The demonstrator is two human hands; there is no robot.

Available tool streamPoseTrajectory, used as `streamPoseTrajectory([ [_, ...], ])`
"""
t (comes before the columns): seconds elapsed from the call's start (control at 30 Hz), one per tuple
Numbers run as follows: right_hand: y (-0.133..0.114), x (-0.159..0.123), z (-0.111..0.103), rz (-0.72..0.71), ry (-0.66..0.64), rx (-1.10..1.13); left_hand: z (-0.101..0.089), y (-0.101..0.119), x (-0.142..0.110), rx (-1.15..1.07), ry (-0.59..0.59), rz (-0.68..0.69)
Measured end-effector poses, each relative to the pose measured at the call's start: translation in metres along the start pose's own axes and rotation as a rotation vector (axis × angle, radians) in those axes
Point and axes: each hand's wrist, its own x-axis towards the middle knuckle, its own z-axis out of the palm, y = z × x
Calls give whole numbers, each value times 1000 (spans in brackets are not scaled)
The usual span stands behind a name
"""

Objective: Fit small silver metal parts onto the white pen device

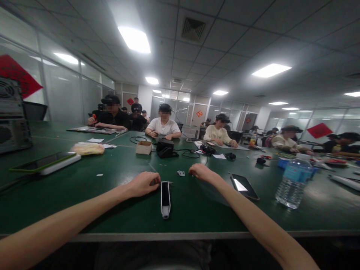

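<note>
A long, narrow device with a white shell and a dark inside lies on the green table in front of me, one end towards me. My left hand rests at its far left end, fingers curled in; what they hold, if anything, is hidden. A tiny pin-like piece sticks out at the device's far right corner. Further right, my right hand is bent down to the tabletop with its fingertips together, and I cannot make out what is in them. Between both hands lies a small grey metal plate.
To the right are a tablet-like black device and a water bottle. At left lie a green-edged phone, a yellowish packet and a computer case. A cardboard box stands ahead. Several people sit across the table.
</note>
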Motion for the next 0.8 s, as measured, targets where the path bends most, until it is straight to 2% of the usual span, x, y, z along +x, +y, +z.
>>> streamPoseTrajectory([
  [0.27,2,1,4,-1,31,42,2,-4,1,-33,0,1],
  [0.5,6,4,8,10,45,73,-2,1,0,-19,-24,-18],
  [0.8,5,1,6,39,73,80,1,-1,0,1,7,-2],
])
